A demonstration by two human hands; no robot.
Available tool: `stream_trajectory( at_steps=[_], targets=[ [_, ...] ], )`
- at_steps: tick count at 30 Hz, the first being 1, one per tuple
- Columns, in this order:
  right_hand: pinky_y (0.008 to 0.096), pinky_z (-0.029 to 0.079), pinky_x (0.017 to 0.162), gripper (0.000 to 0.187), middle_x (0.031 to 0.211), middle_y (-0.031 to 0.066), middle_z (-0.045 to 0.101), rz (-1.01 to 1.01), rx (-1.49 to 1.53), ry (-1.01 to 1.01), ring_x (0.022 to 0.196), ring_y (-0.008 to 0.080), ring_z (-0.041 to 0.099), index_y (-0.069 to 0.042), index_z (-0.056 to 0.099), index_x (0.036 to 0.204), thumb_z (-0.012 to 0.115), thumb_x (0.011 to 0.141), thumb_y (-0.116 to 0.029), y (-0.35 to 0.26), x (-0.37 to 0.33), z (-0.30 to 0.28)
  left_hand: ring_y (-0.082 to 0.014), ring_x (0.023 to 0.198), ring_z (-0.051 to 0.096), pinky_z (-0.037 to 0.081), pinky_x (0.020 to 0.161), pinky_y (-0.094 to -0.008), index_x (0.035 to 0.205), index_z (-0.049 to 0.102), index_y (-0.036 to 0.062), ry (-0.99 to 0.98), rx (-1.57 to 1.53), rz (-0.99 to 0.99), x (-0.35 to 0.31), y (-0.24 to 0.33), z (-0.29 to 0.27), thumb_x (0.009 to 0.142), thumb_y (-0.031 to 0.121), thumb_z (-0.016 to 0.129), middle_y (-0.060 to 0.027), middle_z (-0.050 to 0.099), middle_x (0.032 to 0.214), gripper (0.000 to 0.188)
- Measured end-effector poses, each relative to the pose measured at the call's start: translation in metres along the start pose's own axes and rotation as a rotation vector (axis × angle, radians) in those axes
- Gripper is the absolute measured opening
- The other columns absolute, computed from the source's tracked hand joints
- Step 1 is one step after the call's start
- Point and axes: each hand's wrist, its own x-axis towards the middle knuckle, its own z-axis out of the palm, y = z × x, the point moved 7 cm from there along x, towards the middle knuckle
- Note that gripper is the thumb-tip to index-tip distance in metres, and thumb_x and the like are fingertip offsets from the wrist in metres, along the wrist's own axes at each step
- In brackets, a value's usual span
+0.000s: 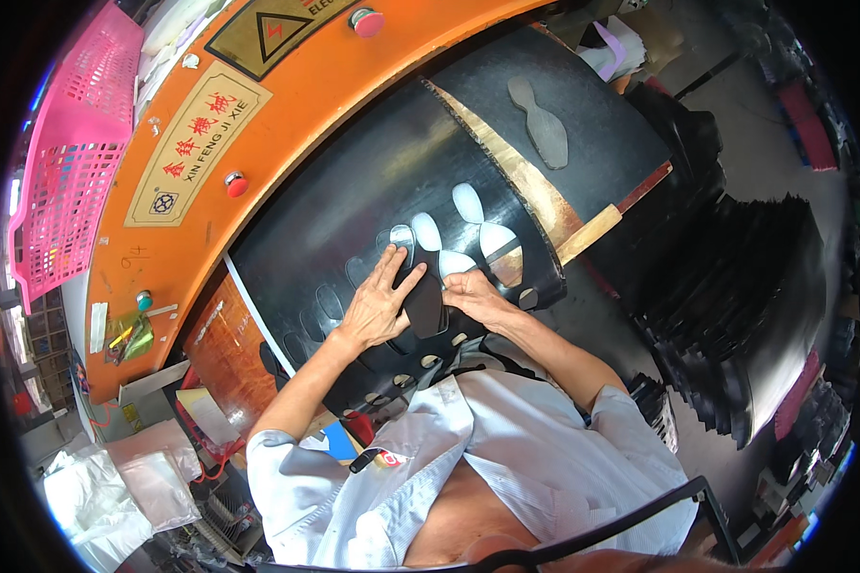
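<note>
A black sheet point(315, 210) lies before me, with several sole-shaped outlines and pale sole-shaped openings point(422, 232) in it. Over it is a dark sole-shaped piece point(428, 310), its wide end toward my body. My left hand point(377, 310) rests palm down at this piece's left side, fingers stretched out and spread, the fingertips near a clear, shiny outline. From the right, my right hand point(478, 298) has its fingers closed at the piece's right edge. The tips of those fingers are partly hidden.
An orange machine point(287, 105) with red knobs arches along the far left side. Beyond the sheet, a grey sole-shaped piece point(545, 129) lies on a dark board point(602, 115). Stacked black sheets point(736, 286) stand at right. A pink basket point(76, 153) is at upper left.
</note>
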Motion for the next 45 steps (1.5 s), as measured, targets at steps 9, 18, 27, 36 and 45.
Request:
stream_trajectory(
  at_steps=[9, 18, 27, 36, 45],
  targets=[
    [0.0251, 0.054, 0.078, 0.016, 0.094, 0.0058, 0.075, 0.002, 0.092, -0.048, 0.086, 0.0096, 0.069, 0.002, 0.073, 0.103, 0.060, 0.101, -0.007, -0.012, -0.004, 0.003, -0.0476, 0.156, 0.029, 0.036, 0.124, -0.0551, 0.159, 0.045, 0.0104, -0.054, 0.024, -0.070, 0.001, 0.006, 0.010, 0.084, 0.031, 0.079, -0.0282, 0.030, 0.167, 0.085],
    [0.0277, 0.050, 0.069, 0.034, 0.078, 0.0048, 0.069, -0.073, 0.066, 0.080, 0.073, 0.0101, 0.062, 0.003, 0.071, 0.091, 0.055, 0.109, -0.021, -0.031, -0.013, 0.006, -0.0405, 0.146, 0.050, 0.047, 0.116, -0.0524, 0.135, 0.067, 0.0045, 0.178, -0.018, 0.056, 0.010, -0.018, 0.005, 0.068, -0.010, 0.066, -0.0185, 0.055, 0.153, 0.068],
    [0.0264, 0.047, 0.056, 0.037, 0.070, 0.0046, 0.068, -0.047, 0.002, 0.248, 0.060, 0.0100, 0.062, 0.001, 0.067, 0.080, 0.059, 0.110, -0.020, -0.021, -0.013, 0.004, -0.0373, 0.146, 0.052, 0.045, 0.118, -0.0531, 0.132, 0.069, 0.0049, 0.221, -0.117, 0.047, 0.010, -0.023, 0.004, 0.072, -0.010, 0.064, -0.0176, 0.059, 0.148, 0.062],
    [0.0236, 0.042, 0.052, 0.034, 0.065, 0.0002, 0.063, -0.115, -0.155, 0.322, 0.058, 0.0057, 0.057, -0.002, 0.067, 0.081, 0.059, 0.109, -0.019, -0.025, -0.021, 0.006, -0.0388, 0.142, 0.055, 0.047, 0.115, -0.0547, 0.134, 0.070, 0.0113, 0.185, -0.001, 0.161, 0.018, -0.021, 0.011, 0.076, -0.001, 0.073, -0.0183, 0.061, 0.146, 0.059],
    [0.0237, 0.045, 0.053, 0.032, 0.066, -0.0013, 0.061, -0.214, -0.183, 0.443, 0.058, 0.0051, 0.056, 0.000, 0.073, 0.094, 0.064, 0.109, -0.027, -0.026, -0.021, 0.013, -0.0360, 0.139, 0.059, 0.048, 0.115, -0.0476, 0.129, 0.072, 0.0027, 0.207, -0.258, 0.120, 0.023, -0.039, 0.002, 0.075, 0.001, 0.082, -0.0182, 0.067, 0.141, 0.055]
  ],
)
